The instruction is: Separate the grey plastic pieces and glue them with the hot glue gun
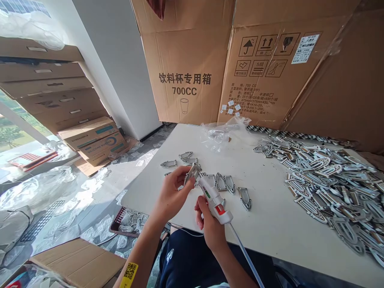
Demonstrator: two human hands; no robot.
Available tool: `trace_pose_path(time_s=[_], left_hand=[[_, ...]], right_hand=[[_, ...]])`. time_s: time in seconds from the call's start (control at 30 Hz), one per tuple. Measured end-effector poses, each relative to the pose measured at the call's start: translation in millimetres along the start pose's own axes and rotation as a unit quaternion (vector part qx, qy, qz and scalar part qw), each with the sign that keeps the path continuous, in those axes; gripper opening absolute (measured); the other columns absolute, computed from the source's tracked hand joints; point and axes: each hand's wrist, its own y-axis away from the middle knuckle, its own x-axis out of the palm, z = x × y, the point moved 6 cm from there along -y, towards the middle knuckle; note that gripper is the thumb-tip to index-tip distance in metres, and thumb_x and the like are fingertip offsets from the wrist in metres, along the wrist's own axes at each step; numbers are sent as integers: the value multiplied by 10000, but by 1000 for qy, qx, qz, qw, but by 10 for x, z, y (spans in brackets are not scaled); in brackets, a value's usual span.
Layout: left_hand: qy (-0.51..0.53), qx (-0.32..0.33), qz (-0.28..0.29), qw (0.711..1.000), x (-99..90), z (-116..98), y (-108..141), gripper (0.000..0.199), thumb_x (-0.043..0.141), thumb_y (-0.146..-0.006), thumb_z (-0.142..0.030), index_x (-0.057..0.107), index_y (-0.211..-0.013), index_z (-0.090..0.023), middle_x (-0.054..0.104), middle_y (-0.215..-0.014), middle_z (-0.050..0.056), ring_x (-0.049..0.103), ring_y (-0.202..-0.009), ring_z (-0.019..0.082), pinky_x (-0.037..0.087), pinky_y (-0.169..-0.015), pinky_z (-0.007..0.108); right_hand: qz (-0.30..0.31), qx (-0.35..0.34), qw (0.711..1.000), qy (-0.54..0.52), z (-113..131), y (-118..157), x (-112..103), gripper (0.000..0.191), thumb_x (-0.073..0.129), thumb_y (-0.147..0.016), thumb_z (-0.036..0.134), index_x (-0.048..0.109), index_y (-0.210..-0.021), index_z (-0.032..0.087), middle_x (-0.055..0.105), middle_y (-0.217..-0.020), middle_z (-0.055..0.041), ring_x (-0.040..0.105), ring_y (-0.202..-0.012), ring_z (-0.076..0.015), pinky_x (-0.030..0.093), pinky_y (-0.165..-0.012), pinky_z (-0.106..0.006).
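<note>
My left hand (174,192) pinches a small grey arch-shaped frame piece (193,171), held up above the white table (264,224). In my right hand (211,222) is a white glue gun (213,198) with a red part and a long glue stick (244,252) trailing from its back. The gun's nozzle reaches the piece in my left hand; whether they touch I cannot tell. Several similar arch-shaped pieces (221,182) lie on the table behind and around the gun, and one lone piece (245,198) rests to its right.
A large heap of arch-shaped pieces (327,176) covers the table's right side. Crumpled clear plastic bags (222,134) lie at the back, before tall cardboard boxes (186,52). On the floor at left are a basket of pieces (118,224), an open carton (75,264) and stacked boxes (96,140).
</note>
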Motion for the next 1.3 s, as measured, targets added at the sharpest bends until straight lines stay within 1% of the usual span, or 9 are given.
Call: trace_pose_path(time_s=[0.43, 0.57, 0.63, 0.7, 0.8, 0.9, 1.03, 1.17, 1.3], left_hand=[[-12, 14, 11, 1000, -2, -33, 24, 262, 685, -969, -346, 737, -1181, -200, 744, -1037, 53, 686, -925, 198, 609, -830, 325], [-34, 24, 5, 999, 2, -56, 21, 231, 656, -986, -327, 726, -1170, -206, 750, -1064, 50, 693, -945, 197, 597, -863, 334], [-79, 46, -6, 996, -20, -92, 34, 207, 639, -1004, -315, 722, -1169, -222, 746, -1074, 44, 684, -957, 192, 577, -880, 333], [-153, 88, -20, 984, -55, -153, 56, 196, 622, -1027, -299, 719, -1190, -248, 735, -1074, 35, 662, -952, 185, 546, -868, 325], [-246, 146, -24, 958, -94, -227, 84, 224, 588, -1062, -274, 700, -1255, -283, 716, -1075, 27, 638, -941, 176, 508, -839, 310], [-291, 179, -7, 940, -117, -247, 77, 249, 541, -1090, -244, 685, -1288, -289, 710, -1066, 25, 644, -947, 170, 487, -845, 303], [-321, 201, -4, 925, -187, -235, 34, 266, 512, -1101, -229, 698, -1283, -288, 712, -1034, 23, 654, -943, 172, 475, -836, 304], [-280, 173, -23, 944, -331, -155, -37, 229, 568, -1082, -297, 727, -1247, -304, 739, -1064, 14, 675, -942, 177, 499, -837, 311], [-150, 116, -88, 978, -499, -17, -107, 187, 699, -1003, -369, 708, -1149, -253, 762, -1098, 30, 727, -980, 207, 554, -929, 365]], right_hand=[[-5, -7, 1000, 6, 66, -6, 4, 749, 701, -822, 865, 508, -757, 143, 485, -673, 29, 374, -425, -35, 283, -410, -164], [-2, -20, 1000, 18, 58, 29, -6, 679, 670, -921, 806, 586, -848, 136, 424, -558, 50, 381, -446, -61, 323, -465, -169], [-2, -25, 1000, 18, 86, 56, 2, 656, 653, -962, 780, 639, -921, 125, 412, -538, 49, 385, -471, -71, 338, -495, -172], [-6, -34, 999, 10, 132, 74, 14, 651, 659, -971, 769, 669, -979, 117, 418, -547, 47, 367, -476, -70, 330, -500, -178], [-6, -47, 999, -16, 184, 67, 25, 648, 703, -949, 755, 676, -1083, 121, 517, -656, 25, 330, -458, -46, 300, -479, -182], [4, -41, 999, -31, 185, 32, 26, 656, 735, -922, 750, 666, -1110, 126, 566, -744, 6, 315, -440, -28, 262, -455, -179], [26, -5, 999, -40, 177, 14, 42, 679, 778, -889, 737, 655, -1149, 122, 537, -722, 19, 311, -442, -27, 255, -445, -170], [48, 21, 997, -51, 182, 33, 73, 700, 788, -879, 737, 645, -1194, 129, 518, -728, 28, 307, -479, -26, 244, -450, -145], [75, -23, 995, -60, 168, 27, 74, 651, 775, -916, 700, 630, -1214, 139, 527, -746, 26, 305, -479, -22, 259, -449, -141]])
